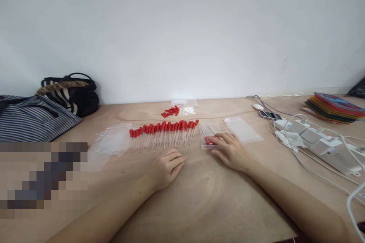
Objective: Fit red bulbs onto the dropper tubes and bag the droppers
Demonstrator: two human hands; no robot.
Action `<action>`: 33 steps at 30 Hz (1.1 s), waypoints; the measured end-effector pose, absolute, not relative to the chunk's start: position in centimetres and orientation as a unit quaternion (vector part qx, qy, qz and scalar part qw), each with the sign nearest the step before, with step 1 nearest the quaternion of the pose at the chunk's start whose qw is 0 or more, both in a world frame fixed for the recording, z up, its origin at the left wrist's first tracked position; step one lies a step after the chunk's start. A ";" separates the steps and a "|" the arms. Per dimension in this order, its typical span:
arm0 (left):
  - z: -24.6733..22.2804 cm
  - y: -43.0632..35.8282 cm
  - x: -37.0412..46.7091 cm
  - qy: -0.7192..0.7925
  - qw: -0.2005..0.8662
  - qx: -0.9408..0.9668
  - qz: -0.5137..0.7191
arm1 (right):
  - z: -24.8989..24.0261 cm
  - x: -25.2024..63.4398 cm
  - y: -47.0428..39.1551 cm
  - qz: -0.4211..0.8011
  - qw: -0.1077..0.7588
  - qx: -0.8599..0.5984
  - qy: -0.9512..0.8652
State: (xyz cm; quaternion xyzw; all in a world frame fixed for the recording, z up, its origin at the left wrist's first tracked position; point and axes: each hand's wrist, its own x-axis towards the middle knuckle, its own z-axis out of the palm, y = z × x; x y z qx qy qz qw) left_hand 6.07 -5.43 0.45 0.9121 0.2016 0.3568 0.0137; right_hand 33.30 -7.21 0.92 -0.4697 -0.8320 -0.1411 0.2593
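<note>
A row of glass droppers (164,136) with red rubber bulbs lies across the middle of the table. My left hand (168,169) rests on the wood just in front of them, its fingers curled together; I see nothing in it. To the right, my right hand (231,150) lies with fingers stretched over a clear zip bag (203,147) that has several droppers inside. Its fingertips touch the bag near the red bulbs (209,141), partly covering them. Another clear bag (184,103) with red-bulbed droppers sits behind the row.
Clear plastic bags (110,142) are spread at the left, and one more flat bag (243,130) is on the right. A power strip (327,150) with chargers and white cables runs along the right side. Colourful flat packs (333,108) and striped bags (37,117) stand farther out.
</note>
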 end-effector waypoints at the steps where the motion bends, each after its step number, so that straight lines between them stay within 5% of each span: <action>1: 0.5 -5.8 5.5 0.206 0.020 0.911 0.358 | 0.8 32.9 -7.1 -0.131 0.242 -0.470 -0.839; 16: 1.7 -6.4 4.1 0.329 0.144 0.918 0.169 | 0.0 36.3 0.1 -0.044 0.189 -0.590 -0.784; 22: 2.1 -6.4 4.2 0.334 0.178 0.911 0.165 | 1.3 38.0 -1.2 -0.054 0.119 -0.809 -0.573; 33: 1.9 -6.3 4.3 0.335 0.185 0.909 0.167 | 0.2 37.8 -0.6 -0.006 0.056 -0.855 -0.515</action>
